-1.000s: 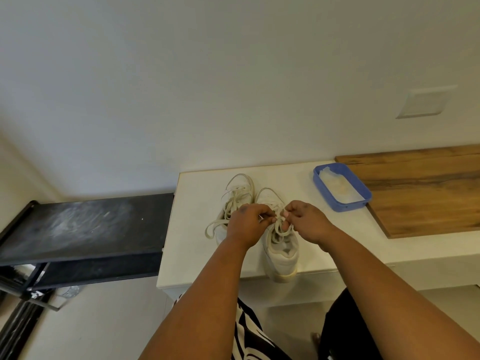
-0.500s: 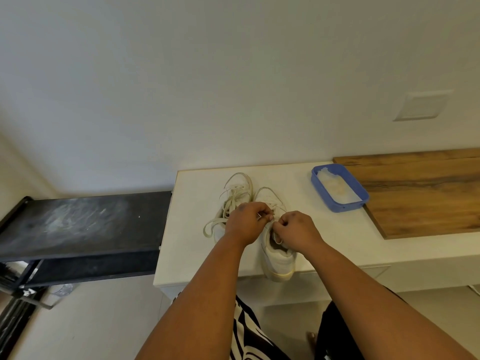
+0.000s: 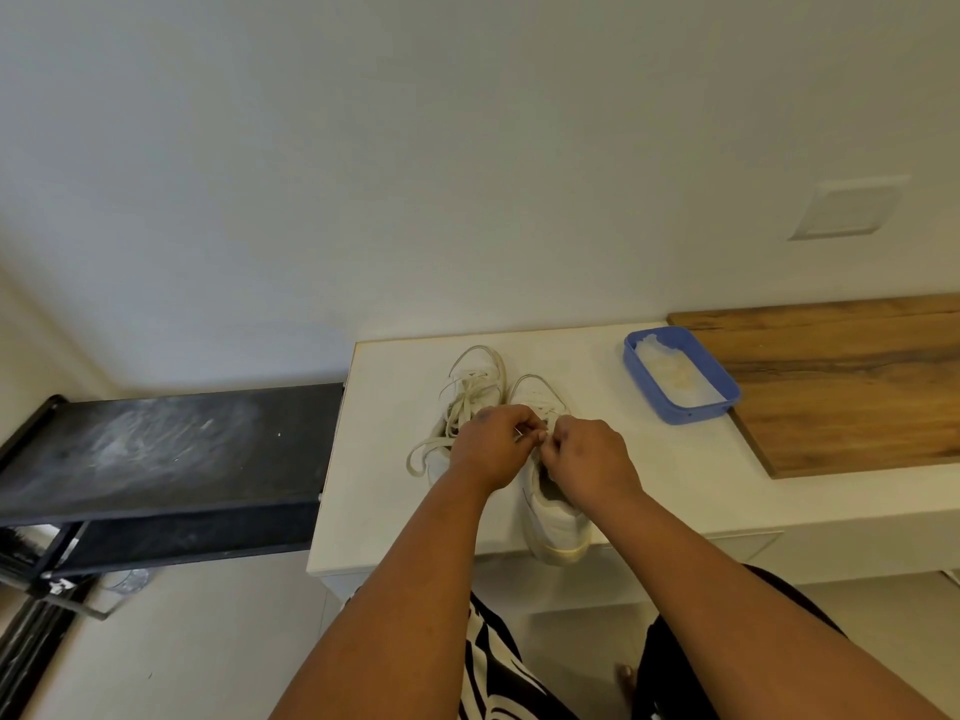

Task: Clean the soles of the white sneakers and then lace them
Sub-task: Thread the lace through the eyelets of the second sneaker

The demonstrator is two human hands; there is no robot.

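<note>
Both hands, left hand [image 3: 491, 452] and right hand [image 3: 589, 459], pinch the lace [image 3: 540, 433] (fingers curled) over the right sneaker [image 3: 556, 517].

1. i see both sneakers [image 3: 519, 439] taking up the middle of the white counter [image 3: 384, 491], with loose laces [image 3: 431, 452] trailing left.
2. bare counter lies open left of the laces and between the sneakers and the blue tray [image 3: 680, 376].
3. the wooden board [image 3: 852, 387] blocks the right side.
</note>
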